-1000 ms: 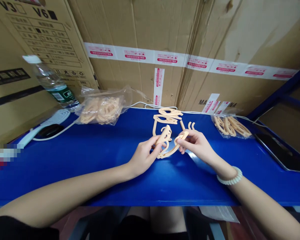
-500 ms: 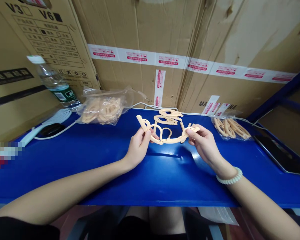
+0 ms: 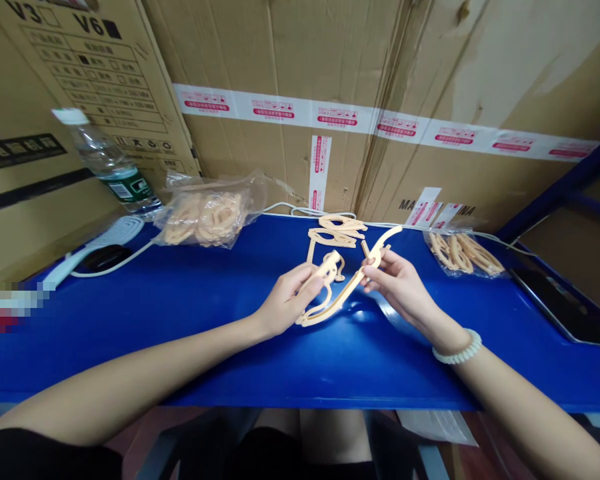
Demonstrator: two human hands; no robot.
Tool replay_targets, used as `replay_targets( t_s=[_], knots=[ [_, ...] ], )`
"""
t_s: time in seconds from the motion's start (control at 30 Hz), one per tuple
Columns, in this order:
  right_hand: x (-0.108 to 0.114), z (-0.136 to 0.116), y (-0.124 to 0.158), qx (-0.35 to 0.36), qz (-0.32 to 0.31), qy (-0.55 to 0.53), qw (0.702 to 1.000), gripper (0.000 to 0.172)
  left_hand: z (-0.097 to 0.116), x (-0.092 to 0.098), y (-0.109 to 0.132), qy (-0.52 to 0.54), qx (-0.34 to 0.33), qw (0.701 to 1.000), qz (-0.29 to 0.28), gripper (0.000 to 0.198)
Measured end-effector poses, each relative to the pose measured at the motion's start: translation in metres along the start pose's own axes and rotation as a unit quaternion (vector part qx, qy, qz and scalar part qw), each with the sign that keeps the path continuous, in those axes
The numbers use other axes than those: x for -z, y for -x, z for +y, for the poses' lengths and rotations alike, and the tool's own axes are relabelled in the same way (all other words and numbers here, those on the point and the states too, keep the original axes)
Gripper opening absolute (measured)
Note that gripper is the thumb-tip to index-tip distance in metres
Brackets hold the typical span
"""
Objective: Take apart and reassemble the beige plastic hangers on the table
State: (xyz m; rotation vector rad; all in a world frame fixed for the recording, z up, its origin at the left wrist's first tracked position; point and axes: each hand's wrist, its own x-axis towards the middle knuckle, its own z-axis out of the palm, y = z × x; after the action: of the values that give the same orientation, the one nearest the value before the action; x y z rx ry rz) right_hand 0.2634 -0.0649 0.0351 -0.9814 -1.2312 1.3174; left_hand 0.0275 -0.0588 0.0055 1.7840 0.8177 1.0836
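Observation:
My left hand (image 3: 286, 301) and my right hand (image 3: 399, 283) both pinch one curved peach plastic piece (image 3: 347, 287) just above the blue table (image 3: 195, 313). The piece runs on a slant, its lower end near my left fingers and its upper tip up past my right fingers. A small looped part of it sits at my left fingertips. Just behind the hands a small pile of the same peach pieces (image 3: 336, 232) lies on the table.
A clear bag of peach parts (image 3: 205, 215) lies at the back left, another bag (image 3: 463, 252) at the back right. A water bottle (image 3: 107, 167), a white cabled device (image 3: 105, 241) and a dark tablet (image 3: 560, 303) flank them. Cardboard boxes (image 3: 360, 73) wall the back.
The peach piece was spread level between both hands half a second ago; now it is tilted, the left end lowered toward the table and the right end raised.

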Motion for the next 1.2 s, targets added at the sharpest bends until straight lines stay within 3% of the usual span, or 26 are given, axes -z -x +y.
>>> replay_targets(
  t_s=[0.07,0.17,0.27,0.47,0.57,0.67,0.87,1.2],
  knots=[
    [-0.002,0.005,0.001,-0.008,-0.03,0.008,0.999,0.032,0.002,-0.002,0.0,0.06,0.041,0.995,-0.062,0.041],
    [-0.003,0.01,0.001,0.0,-0.045,0.029,0.999,0.031,0.003,-0.004,-0.002,0.177,0.137,0.963,-0.15,0.047],
    [-0.003,0.011,0.002,0.015,-0.039,0.045,0.998,0.029,0.002,-0.004,-0.005,0.23,0.176,0.937,-0.197,0.052],
    [-0.008,0.008,0.005,0.093,-0.091,0.122,0.984,0.022,-0.005,-0.005,-0.005,0.21,0.174,0.945,-0.179,0.041],
    [-0.01,0.008,0.006,0.135,-0.115,0.2,0.964,0.021,-0.005,-0.005,-0.003,0.138,0.162,0.96,-0.185,0.033],
    [-0.01,0.007,0.007,0.171,-0.134,0.252,0.943,0.019,-0.002,-0.004,-0.002,0.041,0.101,0.976,-0.188,0.026],
    [-0.008,0.006,0.008,0.252,-0.171,0.303,0.903,0.012,0.003,-0.001,0.001,-0.036,0.056,0.98,-0.19,0.032],
    [-0.003,0.005,0.013,0.344,-0.236,0.394,0.819,0.026,0.005,-0.001,-0.001,-0.088,0.035,0.97,-0.222,0.036]
  ],
)
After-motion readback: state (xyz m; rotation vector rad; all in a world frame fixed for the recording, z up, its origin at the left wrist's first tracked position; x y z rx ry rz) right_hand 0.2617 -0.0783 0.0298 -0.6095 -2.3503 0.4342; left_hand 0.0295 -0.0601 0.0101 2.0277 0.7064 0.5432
